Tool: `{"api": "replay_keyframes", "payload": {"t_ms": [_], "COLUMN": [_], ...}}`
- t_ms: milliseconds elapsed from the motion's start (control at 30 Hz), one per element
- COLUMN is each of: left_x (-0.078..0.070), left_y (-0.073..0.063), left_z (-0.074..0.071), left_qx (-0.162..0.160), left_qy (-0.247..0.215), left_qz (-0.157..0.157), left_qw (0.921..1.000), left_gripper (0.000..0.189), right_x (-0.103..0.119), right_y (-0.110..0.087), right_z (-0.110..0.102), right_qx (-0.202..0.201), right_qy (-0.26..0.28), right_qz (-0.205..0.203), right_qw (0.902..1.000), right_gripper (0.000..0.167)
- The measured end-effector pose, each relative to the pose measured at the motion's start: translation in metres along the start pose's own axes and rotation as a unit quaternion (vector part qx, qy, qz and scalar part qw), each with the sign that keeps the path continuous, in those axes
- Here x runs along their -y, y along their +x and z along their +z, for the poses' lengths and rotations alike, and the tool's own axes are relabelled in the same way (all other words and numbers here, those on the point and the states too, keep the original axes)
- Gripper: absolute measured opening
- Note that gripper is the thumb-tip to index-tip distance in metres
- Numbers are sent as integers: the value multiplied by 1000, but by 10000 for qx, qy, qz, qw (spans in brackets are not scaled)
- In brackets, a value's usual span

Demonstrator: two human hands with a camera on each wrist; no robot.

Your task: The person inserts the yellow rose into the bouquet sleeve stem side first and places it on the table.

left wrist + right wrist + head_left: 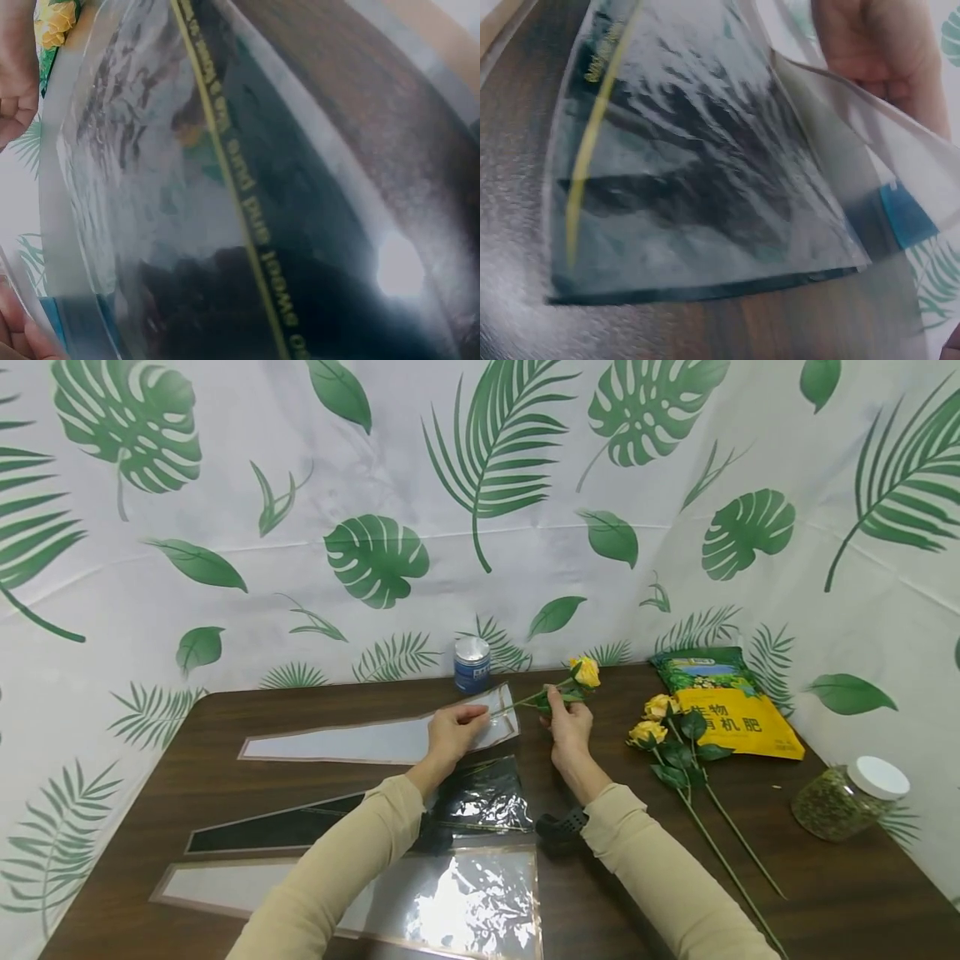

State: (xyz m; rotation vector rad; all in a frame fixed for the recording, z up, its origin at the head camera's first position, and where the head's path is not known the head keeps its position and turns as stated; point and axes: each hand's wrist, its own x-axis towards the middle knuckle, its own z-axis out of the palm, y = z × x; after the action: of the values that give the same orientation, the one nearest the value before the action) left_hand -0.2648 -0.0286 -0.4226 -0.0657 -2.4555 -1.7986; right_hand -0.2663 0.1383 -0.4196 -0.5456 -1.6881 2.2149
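Over the back middle of the table, my right hand (570, 727) grips a yellow rose (585, 672) by its stem, close under the bloom. The stem (521, 702) runs left across the mouth of a white tapered flower sleeve (360, 740). My left hand (453, 735) pinches the sleeve near its wide end, with the stem reaching to its fingertips. That wide end is raised off the table and curves up. In the left wrist view the left hand's fingers (22, 330) are at the clear film's edge. The stem's lower end is hidden.
A black sleeve (480, 797) and another white sleeve (465, 902) lie nearer me. Two yellow roses (648, 731) lie right, beside a yellow-green fertilizer bag (738, 714). A jar (840, 802) with a white lid lies at far right. Behind the hands stands a blue can (472, 667).
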Motion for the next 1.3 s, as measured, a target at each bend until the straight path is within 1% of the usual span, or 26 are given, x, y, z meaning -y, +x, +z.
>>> {"api": "replay_keyframes", "payload": {"t_ms": [133, 233, 400, 500, 600, 667, 733, 833, 933, 1000, 1100, 1200, 1300], "left_x": [-5, -9, -13, -16, -18, -18, -18, -16, -14, -12, -11, -11, -11], "left_y": [0, 1, 2, 0, 0, 0, 0, 0, -1, -1, -2, -3, -2], "left_z": [-1, -1, 0, 1, 3, 4, 4, 3, 3, 3, 4, 5, 4], "left_qx": [-21, -36, -127, -101, -24, -45, -113, -212, -178, -126, -87, -80, -111], "left_qy": [145, 287, 350, 275, 221, 185, 123, 42, 59, 92, 100, 70, 98], "left_qz": [86, 83, 120, 216, 254, 189, 82, -8, -9, 5, -11, -31, 24], "left_qw": [9999, 9995, 9992, 9993, 9994, 9996, 9998, 9998, 9998, 9999, 9999, 9999, 9999], "left_gripper": [18, 18, 17, 17, 18, 18, 18, 17, 17, 18, 18, 18, 18], "right_x": [-3, -6, -9, -12, -14, -13, -12, -10, -10, -10, -9, -8, -9], "right_y": [-4, -6, -13, -14, -15, -15, -15, -13, -8, -4, 0, 0, -2], "right_z": [6, 9, 15, 18, 19, 19, 19, 16, 11, 8, 5, 4, 5], "right_qx": [74, 167, 448, 529, 480, 442, 389, 337, 257, 182, 79, 26, -4], "right_qy": [-153, -317, -936, -1136, -1013, -669, -259, 236, 381, 422, 364, 299, 184], "right_qz": [-306, -405, -236, -98, -88, -111, -145, -118, -128, -138, -243, -378, -582], "right_qw": [9994, 9985, 9943, 9921, 9937, 9967, 9988, 9991, 9989, 9988, 9990, 9988, 9981], "right_gripper": [21, 22, 24, 23, 22, 26, 33, 47, 58, 61, 56, 45, 36]}}
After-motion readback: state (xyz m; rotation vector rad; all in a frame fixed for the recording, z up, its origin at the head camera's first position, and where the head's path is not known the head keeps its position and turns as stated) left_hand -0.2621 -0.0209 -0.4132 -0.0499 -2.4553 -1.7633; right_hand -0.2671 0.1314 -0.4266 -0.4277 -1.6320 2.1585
